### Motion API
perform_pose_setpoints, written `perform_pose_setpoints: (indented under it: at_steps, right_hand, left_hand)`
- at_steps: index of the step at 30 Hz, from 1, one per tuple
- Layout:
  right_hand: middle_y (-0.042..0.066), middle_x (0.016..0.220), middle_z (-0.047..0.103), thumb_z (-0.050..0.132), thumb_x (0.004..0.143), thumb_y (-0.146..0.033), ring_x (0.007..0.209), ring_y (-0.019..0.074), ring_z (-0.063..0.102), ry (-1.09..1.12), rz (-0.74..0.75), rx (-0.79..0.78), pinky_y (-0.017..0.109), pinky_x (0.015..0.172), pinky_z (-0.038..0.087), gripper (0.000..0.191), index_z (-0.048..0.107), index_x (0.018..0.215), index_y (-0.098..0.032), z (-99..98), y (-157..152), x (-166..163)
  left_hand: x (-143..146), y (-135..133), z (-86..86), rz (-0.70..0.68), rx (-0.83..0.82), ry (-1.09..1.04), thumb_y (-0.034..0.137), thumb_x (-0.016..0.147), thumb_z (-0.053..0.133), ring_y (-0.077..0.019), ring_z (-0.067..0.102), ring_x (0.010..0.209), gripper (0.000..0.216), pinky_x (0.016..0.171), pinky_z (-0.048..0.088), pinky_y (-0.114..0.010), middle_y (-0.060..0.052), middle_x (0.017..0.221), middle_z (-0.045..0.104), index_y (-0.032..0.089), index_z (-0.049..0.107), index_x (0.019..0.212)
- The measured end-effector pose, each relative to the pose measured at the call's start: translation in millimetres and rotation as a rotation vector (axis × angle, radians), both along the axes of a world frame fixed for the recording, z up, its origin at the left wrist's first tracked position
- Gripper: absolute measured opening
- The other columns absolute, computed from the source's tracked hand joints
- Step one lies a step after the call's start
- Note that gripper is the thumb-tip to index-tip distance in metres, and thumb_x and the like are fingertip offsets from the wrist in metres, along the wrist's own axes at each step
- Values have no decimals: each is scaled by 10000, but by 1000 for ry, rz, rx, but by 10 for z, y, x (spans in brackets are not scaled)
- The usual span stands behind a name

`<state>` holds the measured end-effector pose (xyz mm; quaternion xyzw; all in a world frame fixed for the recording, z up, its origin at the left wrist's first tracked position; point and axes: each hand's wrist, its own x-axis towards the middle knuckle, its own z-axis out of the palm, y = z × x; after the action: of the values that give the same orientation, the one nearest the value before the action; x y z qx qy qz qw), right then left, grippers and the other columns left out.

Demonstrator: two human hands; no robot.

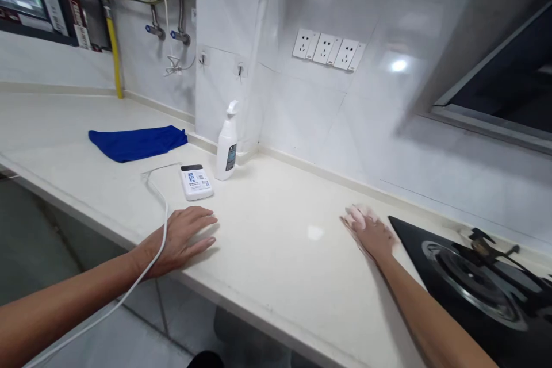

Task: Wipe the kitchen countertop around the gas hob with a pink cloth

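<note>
My left hand [183, 240] lies flat on the white countertop [276, 241] near its front edge, fingers stretched out and holding nothing. A white cable [159, 224] runs over my left wrist to a small white device [196, 181] just beyond the hand. My right hand [368, 231] also rests palm down on the counter, fingers extended, beside the black gas stove [474, 282]. A white spray bottle [226, 144] stands upright behind the device, near the wall corner.
A blue cloth [138, 142] lies on the counter at the back left. Three wall sockets [328, 49] sit on the tiled wall. Pipes and a yellow gas line [113, 40] run down the far left corner. A range hood [504, 80] hangs at the upper right.
</note>
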<state>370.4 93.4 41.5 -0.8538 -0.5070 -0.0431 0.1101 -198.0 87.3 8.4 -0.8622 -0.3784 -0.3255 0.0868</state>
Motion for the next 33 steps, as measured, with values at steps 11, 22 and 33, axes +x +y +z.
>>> perform_pose_setpoints:
  at_steps: [11, 22, 33]
  right_hand:
    - [122, 1746, 283, 472, 1004, -616, 1611, 383, 200, 99, 568, -10, 595, 1266, 142, 680, 463, 1607, -301, 97, -271, -2525]
    - [121, 1599, 465, 623, 985, -596, 1458, 334, 425, 46, 1175, 108, 537, 1222, 303, 602, 552, 1507, -305, 129, -1042, -3329]
    - [120, 1298, 610, 858, 802, -366, 1207, 339, 529, -168, 726, 387, 452, 949, 426, 546, 660, 1305, -292, -431, -2474, -1131]
  left_hand:
    - [79, 6, 143, 91, -160, -68, 697, 1020, 409, -347, 596, 1365, 621, 1091, 483, -517, -136, 1424, 693, 254, 708, 1337]
    - [26, 144, 205, 166, -216, -173, 697, 989, 282, -350, 641, 1290, 734, 1113, 477, -524, -137, 1322, 755, 204, 748, 1266]
    - [-20, 260, 119, 93, -203, -1, 641, 1020, 344, -317, 585, 1338, 636, 1189, 367, -499, -134, 1331, 753, 192, 746, 1224]
